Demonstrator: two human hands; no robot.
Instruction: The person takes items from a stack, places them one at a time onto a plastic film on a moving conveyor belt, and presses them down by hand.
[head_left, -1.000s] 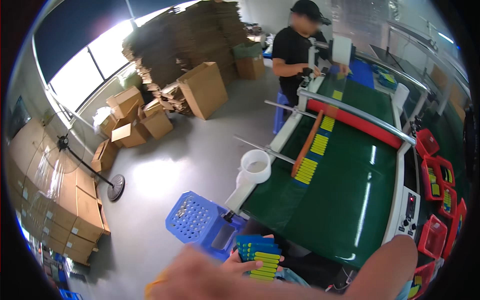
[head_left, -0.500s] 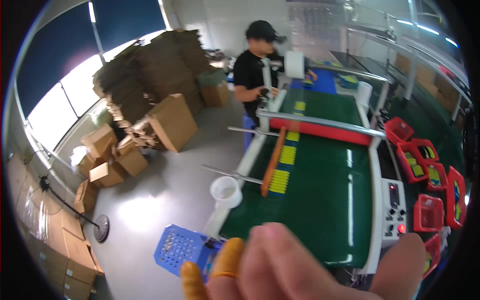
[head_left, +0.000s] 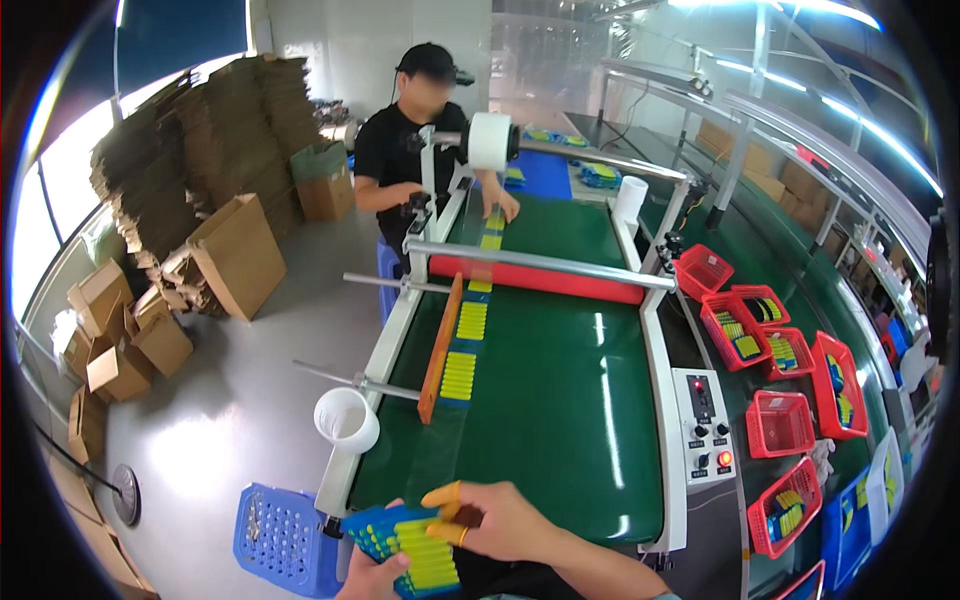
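Note:
At the lower edge, my left hand [head_left: 373, 578] holds a flat pack of yellow-green sticks in blue [head_left: 425, 560] from the left, thumb over its front. My right hand [head_left: 505, 522], with yellow finger cots on two fingers, has its bent fingertips closed on the upper right of this pack. Beyond my hands, a green conveyor belt [head_left: 540, 400] carries a row of similar packs [head_left: 458, 377] along an orange guide bar [head_left: 440, 350]. A co-worker's hand [head_left: 503, 203] touches the row's far end.
A blue perforated basket [head_left: 275, 535] and a white cup [head_left: 346, 420] sit at the belt's left. On the right are a control box [head_left: 704, 425] and several red baskets [head_left: 780, 422], some with packs. Cartons [head_left: 240, 255] stand on the floor [head_left: 215, 400]. A roller bar [head_left: 540, 262] crosses the belt.
The hand with yellow finger cots, large and near the camera before, is now lower at the pack. Both hands and the pack now show. The view has shifted; the co-worker's hand reaches the packs.

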